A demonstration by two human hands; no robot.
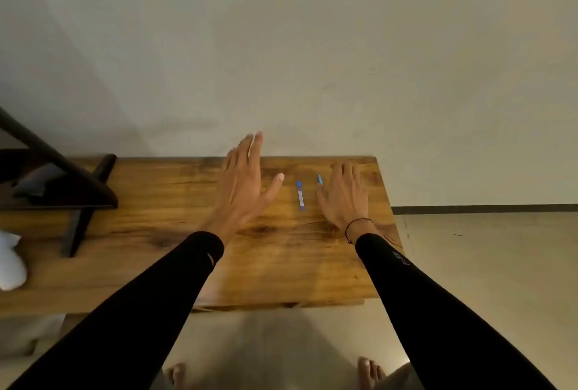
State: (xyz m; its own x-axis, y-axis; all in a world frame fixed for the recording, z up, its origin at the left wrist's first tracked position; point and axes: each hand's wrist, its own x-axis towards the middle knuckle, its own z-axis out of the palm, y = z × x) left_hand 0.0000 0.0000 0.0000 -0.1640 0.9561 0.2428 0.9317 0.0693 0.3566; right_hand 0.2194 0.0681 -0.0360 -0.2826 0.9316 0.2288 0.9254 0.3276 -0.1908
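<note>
1. Black sleeves [140, 296] reach out from me over the wooden surface [281, 264].
2. Left hand [242, 192] hovers, fingers straight, empty.
3. Right hand [344, 199] lies flat, empty.
4. Blue pen [300, 195] lies between them; a smaller blue piece [320, 179] at its two o'clock.
5. I judge it light, stiff, roll-prone; pinch mid-barrel.
</note>
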